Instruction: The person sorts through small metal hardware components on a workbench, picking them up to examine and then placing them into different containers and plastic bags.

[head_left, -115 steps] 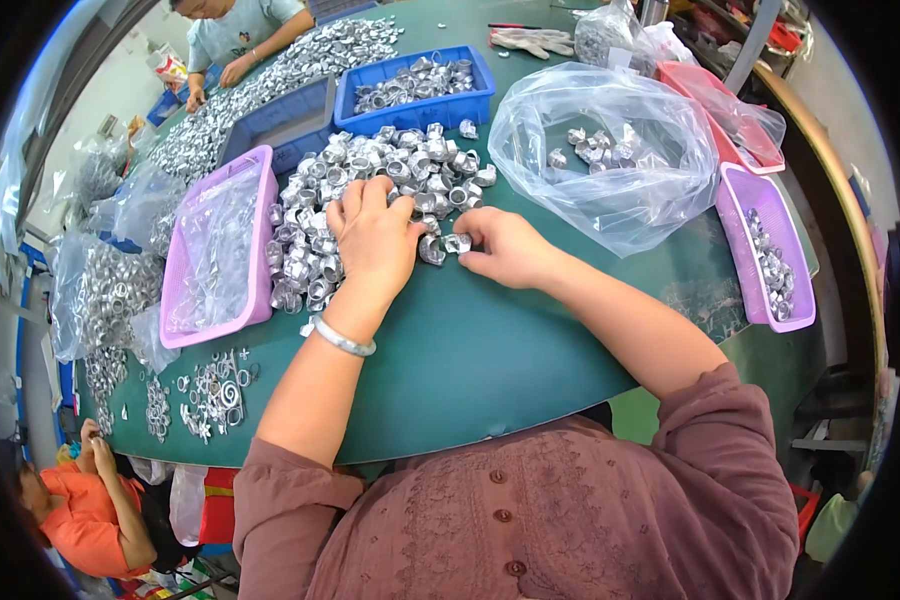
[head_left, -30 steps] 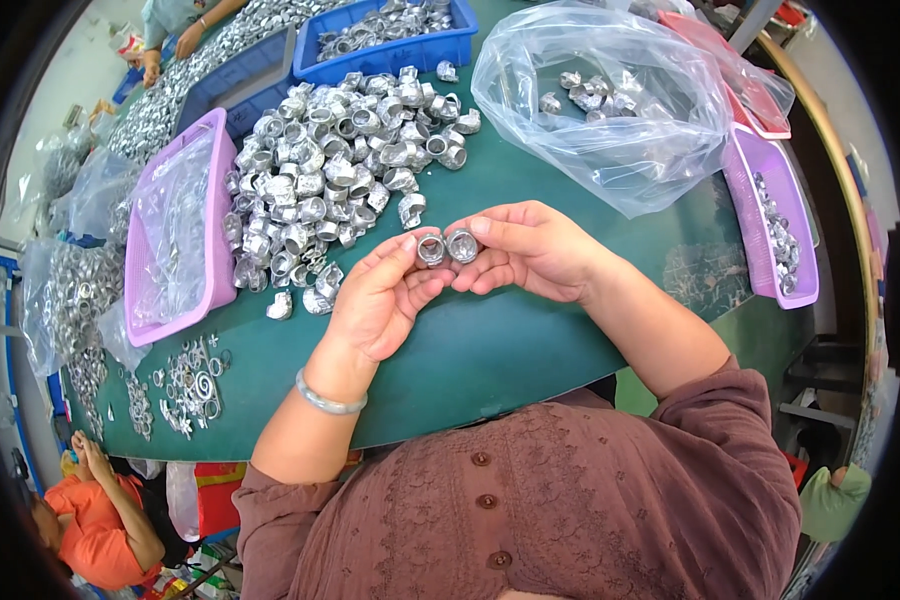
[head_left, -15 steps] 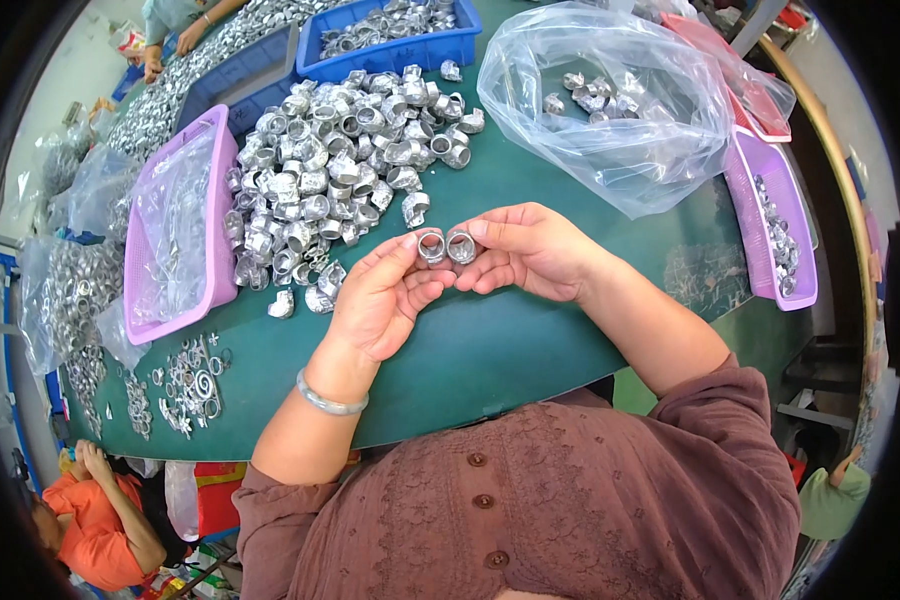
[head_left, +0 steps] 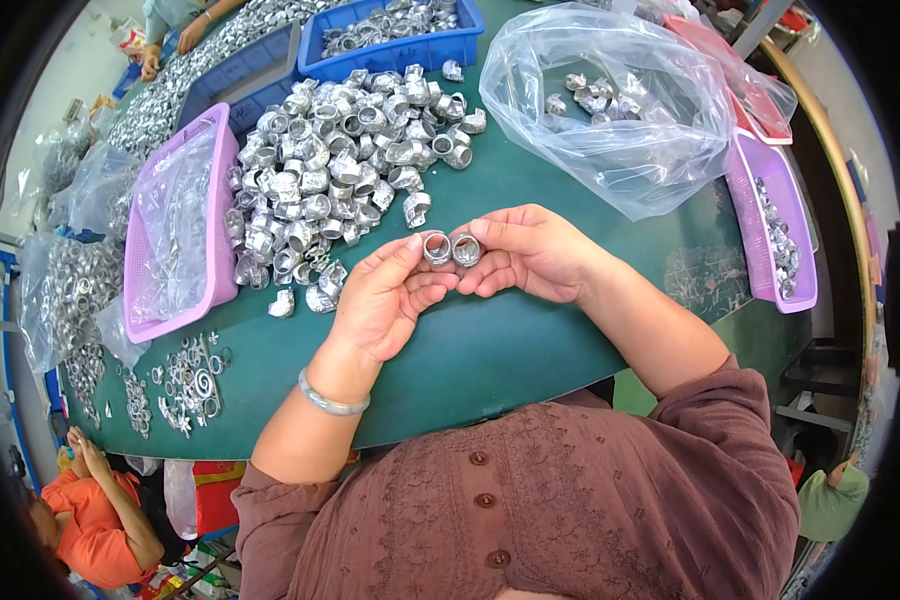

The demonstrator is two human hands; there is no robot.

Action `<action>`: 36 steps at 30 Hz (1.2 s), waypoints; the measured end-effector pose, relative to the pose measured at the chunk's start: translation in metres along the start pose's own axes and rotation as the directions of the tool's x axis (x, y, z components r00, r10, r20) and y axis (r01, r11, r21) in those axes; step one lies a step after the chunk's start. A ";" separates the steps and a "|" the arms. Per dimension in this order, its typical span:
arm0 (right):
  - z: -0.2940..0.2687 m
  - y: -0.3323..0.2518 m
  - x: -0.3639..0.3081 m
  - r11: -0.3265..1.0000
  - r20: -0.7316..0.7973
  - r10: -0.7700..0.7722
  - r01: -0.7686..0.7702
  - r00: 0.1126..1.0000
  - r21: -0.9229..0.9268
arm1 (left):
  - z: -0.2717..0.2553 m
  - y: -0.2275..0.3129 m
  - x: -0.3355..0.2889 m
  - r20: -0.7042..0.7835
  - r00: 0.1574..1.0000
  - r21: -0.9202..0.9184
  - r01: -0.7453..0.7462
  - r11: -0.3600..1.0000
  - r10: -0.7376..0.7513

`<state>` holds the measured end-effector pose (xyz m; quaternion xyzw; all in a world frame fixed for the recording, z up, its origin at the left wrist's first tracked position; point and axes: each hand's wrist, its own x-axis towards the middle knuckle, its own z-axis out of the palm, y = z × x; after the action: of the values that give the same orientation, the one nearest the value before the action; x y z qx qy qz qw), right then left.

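My left hand (head_left: 395, 285) pinches a silver metal ring (head_left: 437, 248) between thumb and fingers. A second silver ring (head_left: 466, 250) is gripped the same way in my right hand (head_left: 530, 250). Both rings are held side by side above the green table (head_left: 510, 350), their round openings facing up toward me. They touch or nearly touch; I cannot tell which. Just beyond my hands, to the left, lies a large heap of similar chunky silver rings (head_left: 340, 165). One loose ring (head_left: 416, 208) rests between that heap and my fingers.
A clear plastic bag (head_left: 650, 170) with several rings lies far right, beside a purple basket (head_left: 805, 270) of small metal pieces. Another purple basket (head_left: 220, 200) stands left of the heap; blue trays (head_left: 400, 58) stand behind. Small ornaments (head_left: 192, 385) lie front left. Co-workers' hands (head_left: 192, 38) show far left.
Both rings have shifted slightly right and tilted a little, and the gap between them looks narrower. My grip on each is kept. The person in orange at lower left moved their hands slightly.
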<state>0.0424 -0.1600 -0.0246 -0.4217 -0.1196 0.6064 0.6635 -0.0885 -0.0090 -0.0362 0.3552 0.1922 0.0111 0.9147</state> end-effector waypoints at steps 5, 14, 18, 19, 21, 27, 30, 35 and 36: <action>0.013 0.001 -0.003 0.968 -0.031 -0.094 0.084 0.995 -0.238 | 0.012 -0.006 -0.002 -0.029 0.986 0.364 -0.145 0.920 0.166; 0.001 -0.063 -0.018 0.313 0.048 -0.681 0.349 0.731 -0.884 | 0.001 0.005 0.005 0.065 0.804 0.854 -0.351 0.385 0.590; -0.036 -0.115 -0.031 -0.313 0.158 -0.830 -0.211 0.534 -0.926 | 0.003 0.015 0.017 0.373 0.634 0.928 -0.269 -0.258 0.678; -0.044 -0.122 -0.033 -0.364 0.126 -0.805 -0.316 0.579 -0.876 | 0.007 0.014 0.021 0.429 0.635 0.900 -0.242 -0.362 0.643; -0.049 -0.127 -0.031 -0.430 0.053 -0.777 -0.467 0.627 -0.772 | 0.020 0.013 0.026 0.311 0.779 0.921 -0.105 -0.375 0.544; 0.006 -0.081 -0.006 -0.350 0.336 -0.737 0.094 0.586 -0.932 | 0.013 0.011 0.035 0.284 0.777 0.926 -0.072 -0.369 0.562; 0.016 -0.045 0.020 -0.401 0.335 -0.619 0.081 0.710 -0.912 | 0.007 0.008 0.036 0.333 0.777 0.906 -0.108 -0.409 0.534; -0.001 -0.032 0.054 -0.256 0.070 -0.697 -0.157 0.713 -0.954 | 0.002 0.005 0.028 0.074 0.874 0.903 -0.263 0.341 0.480; -0.007 -0.032 0.058 -0.270 0.089 -0.700 -0.147 0.708 -0.951 | 0.004 0.007 0.025 0.027 0.919 0.834 -0.237 0.497 0.393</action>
<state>0.0827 -0.1078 -0.0268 -0.8651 -0.4436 -0.0561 0.2271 -0.0632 -0.0022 -0.0371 0.7671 0.1822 0.1171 0.6039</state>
